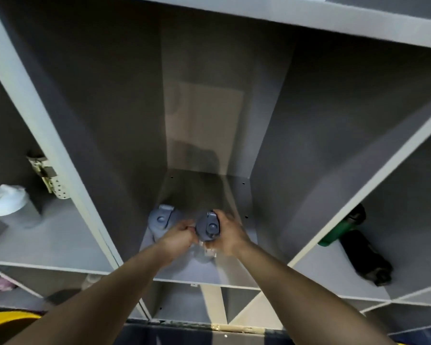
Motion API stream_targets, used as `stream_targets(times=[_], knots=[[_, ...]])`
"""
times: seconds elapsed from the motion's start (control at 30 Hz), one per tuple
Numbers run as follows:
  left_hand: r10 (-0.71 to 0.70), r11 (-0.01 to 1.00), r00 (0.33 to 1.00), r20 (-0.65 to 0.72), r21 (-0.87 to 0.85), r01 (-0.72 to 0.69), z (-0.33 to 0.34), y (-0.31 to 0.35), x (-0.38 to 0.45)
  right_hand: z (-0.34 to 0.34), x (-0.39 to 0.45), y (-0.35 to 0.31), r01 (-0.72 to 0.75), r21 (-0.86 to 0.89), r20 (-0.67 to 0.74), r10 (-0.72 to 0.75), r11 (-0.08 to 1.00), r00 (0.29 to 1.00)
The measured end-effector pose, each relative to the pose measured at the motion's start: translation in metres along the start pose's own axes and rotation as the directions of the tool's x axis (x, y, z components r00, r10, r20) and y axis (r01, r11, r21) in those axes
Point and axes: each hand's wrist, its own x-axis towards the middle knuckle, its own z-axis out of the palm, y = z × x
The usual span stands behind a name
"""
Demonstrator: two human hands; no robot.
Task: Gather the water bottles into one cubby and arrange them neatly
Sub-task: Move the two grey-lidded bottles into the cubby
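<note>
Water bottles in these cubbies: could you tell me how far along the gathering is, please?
Partly done. One blue-lidded bottle already stands in the middle cubby. Both the left hand and right hand grip a second blue-lidded bottle beside it. Left to move: the white-lidded bottle in the left cubby and the green and black bottle lying in the right one.

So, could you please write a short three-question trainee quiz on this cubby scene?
1. True or false: both hands grip one bottle in the middle cubby.
2. How many blue-lidded bottles stand in the middle cubby?
3. The green-capped bottle in the right cubby is: A upright, B lying down.

Key:
1. True: left hand and right hand hold the held bottle.
2. Two; the second bottle stands beside it.
3. B: the green-capped bottle lies on its side.
</note>
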Motion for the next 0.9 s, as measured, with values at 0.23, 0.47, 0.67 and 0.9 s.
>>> stream_targets(times=[0.23,0.47,0.67,0.9], knots=[[0.042,0.997,0.999,0.006,-0.062,-0.041,-0.006,0.004,0.013,0.003,0.020,0.002,0.030,-0.033,-0.045,-0.032,0.999,0.998],[0.038,0.998,0.999,0.010,0.053,-0.039,-0.001,0.004,0.006,0.002,0.015,0.006,0.049,-0.068,0.003,-0.049,0.996,0.999],[0.087,0.962,0.993,-0.076,0.264,-0.064,-0.006,0.015,-0.008,-0.023,-0.010,-0.007,0.032,-0.154,0.039,-0.026,0.988,0.999],[0.390,0.639,0.916,0.087,0.691,-0.338,0.012,0.064,-0.069,-0.081,-0.113,-0.040,0.118,-0.218,-0.087,-0.140,0.969,0.986]])
